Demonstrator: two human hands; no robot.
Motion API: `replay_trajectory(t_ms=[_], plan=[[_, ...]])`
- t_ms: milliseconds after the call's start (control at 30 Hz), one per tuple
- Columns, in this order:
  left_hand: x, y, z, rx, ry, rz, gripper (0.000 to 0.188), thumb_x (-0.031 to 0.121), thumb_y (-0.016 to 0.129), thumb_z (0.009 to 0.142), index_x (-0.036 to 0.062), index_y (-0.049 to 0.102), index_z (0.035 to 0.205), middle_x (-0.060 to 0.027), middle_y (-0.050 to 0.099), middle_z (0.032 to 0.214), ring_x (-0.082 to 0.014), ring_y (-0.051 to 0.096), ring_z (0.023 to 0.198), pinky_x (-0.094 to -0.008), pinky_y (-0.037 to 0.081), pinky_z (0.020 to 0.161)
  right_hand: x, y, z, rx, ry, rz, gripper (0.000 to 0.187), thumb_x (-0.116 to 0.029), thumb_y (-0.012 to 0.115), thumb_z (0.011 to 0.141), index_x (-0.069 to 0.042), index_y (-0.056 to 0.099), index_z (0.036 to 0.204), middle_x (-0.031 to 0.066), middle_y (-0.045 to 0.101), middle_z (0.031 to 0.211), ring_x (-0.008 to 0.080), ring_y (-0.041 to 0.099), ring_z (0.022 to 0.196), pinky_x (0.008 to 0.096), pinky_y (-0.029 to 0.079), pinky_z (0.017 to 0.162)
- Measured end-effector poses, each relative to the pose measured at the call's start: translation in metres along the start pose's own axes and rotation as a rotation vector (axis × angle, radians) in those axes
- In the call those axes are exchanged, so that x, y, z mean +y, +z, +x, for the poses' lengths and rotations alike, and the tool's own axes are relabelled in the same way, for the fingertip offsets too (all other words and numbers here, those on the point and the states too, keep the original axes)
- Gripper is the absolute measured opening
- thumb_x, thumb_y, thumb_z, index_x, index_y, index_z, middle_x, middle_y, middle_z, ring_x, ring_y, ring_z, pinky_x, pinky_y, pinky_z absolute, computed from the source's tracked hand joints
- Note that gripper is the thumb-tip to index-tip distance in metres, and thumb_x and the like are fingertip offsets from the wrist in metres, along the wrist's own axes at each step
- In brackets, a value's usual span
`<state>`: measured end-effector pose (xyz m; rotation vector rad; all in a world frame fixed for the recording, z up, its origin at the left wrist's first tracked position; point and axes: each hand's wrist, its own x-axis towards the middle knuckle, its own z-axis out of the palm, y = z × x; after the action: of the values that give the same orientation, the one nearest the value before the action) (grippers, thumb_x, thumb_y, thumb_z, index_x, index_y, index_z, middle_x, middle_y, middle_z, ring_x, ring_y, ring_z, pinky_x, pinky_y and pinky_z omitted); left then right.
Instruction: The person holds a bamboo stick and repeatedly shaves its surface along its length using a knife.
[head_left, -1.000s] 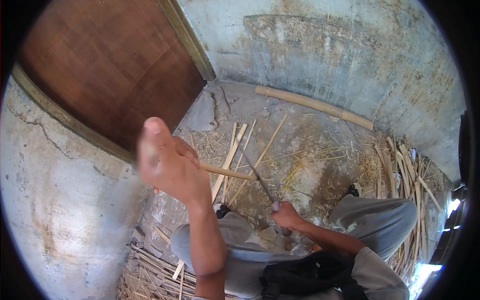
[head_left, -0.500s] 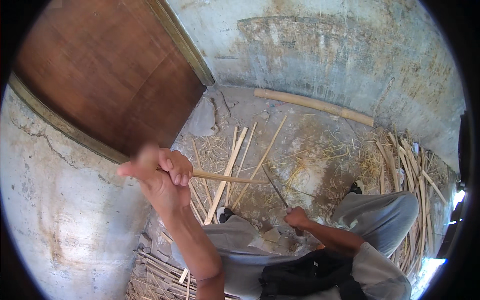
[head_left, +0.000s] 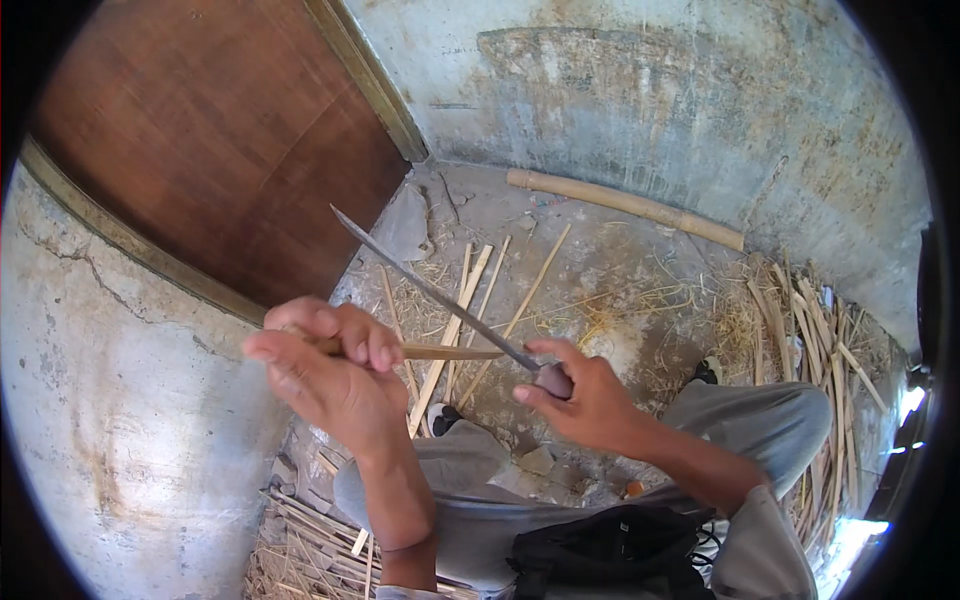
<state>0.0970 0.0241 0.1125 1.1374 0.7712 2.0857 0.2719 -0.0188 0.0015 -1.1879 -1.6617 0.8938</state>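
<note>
My left hand (head_left: 345, 375) is raised at centre left, its fingers curled round a narrow bamboo strip (head_left: 450, 352) that points to the right. In my right hand (head_left: 585, 400) is the rounded handle of a long-bladed knife (head_left: 430, 290). The dark blade slants up and to the left, its tip in front of the brown door. Near the handle, the blade crosses the strip's right end; whether they touch I cannot tell.
Several split strips (head_left: 465, 325) lie on the floor ahead, with more piled at the right (head_left: 825, 350) and lower left (head_left: 320, 550). A bamboo pole (head_left: 625, 205) rests along the far wall. The brown door (head_left: 220, 150) stands at left. A black bag (head_left: 610, 555) sits at my lap.
My right hand has risen from near my lap, bringing the knife up across the strip. The left hand has shifted slightly down and right, still holding the strip.
</note>
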Motion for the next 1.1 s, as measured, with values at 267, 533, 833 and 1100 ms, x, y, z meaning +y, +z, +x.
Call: replay_trajectory(t_ms=[267,533,833,1100], plan=[[-0.029,0.01,-0.008,0.13,-0.092,0.104,0.048,0.048,0.043,0.099,0.009,0.036,0.072,-0.0005,0.033,0.05,-0.0095,0.032,0.041,-0.0241,0.029,0.038,0.024,-0.026,-0.037,-0.081,0.101,-0.165,0.036,-0.025,0.062,0.091,-0.001,0.051,0.117,0.0044,0.046,0.049,0.0203,0.046,0.039,0.0335,0.037,0.045],[-0.028,0.02,-0.029,0.104,-0.026,0.104,0.051,0.054,0.034,0.099,0.0082,0.036,0.078,-0.003,0.034,0.055,-0.0106,0.033,0.04,-0.0254,0.035,0.037,0.022,-0.014,-0.051,-0.011,0.2,-0.007,0.03,-0.023,0.06,0.091,-0.003,0.051,0.112,0.011,0.054,0.052,0.0299,0.057,0.045,0.0402,0.042,0.046],[-0.029,0.032,-0.047,0.159,0.069,0.19,0.049,0.054,0.039,0.098,0.0103,0.034,0.075,-0.0005,0.032,0.055,-0.0081,0.032,0.039,-0.02,0.029,0.031,0.108,-0.007,-0.062,0.032,0.352,-0.256,0.026,-0.027,0.053,0.093,-0.002,0.055,0.092,0.0188,0.056,0.054,0.0408,0.059,0.052,0.0486,0.046,0.05],[-0.031,0.04,-0.042,0.277,0.003,0.172,0.05,0.053,0.04,0.098,0.0108,0.032,0.071,-0.0009,0.03,0.052,-0.0082,0.029,0.041,-0.0204,0.024,0.033,0.048,-0.003,-0.049,0.057,0.28,-0.146,0.033,-0.031,0.054,0.093,0.0,0.058,0.083,0.021,0.057,0.056,0.0424,0.059,0.054,0.049,0.047,0.051]])
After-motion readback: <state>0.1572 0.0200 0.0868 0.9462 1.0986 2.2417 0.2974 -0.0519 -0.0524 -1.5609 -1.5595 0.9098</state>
